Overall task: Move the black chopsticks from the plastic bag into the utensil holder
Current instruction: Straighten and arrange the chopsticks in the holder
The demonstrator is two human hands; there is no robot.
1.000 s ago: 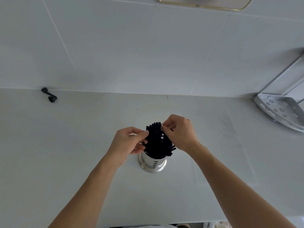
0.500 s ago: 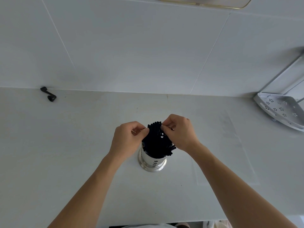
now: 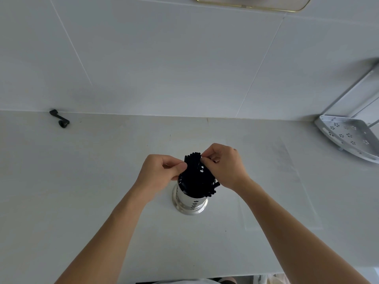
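Black chopsticks (image 3: 195, 177) upright in utensil holder (image 3: 189, 202), mid-countertop; pinched by left hand (image 3: 162, 173) and right hand (image 3: 224, 166).

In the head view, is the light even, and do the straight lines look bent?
Head view: soft, even light, only a faint shadow around the utensil holder; the black chopsticks merge into one dark mass between the left hand and right hand; the counter's back edge looks roughly straight; the forearms stretch toward the corners.
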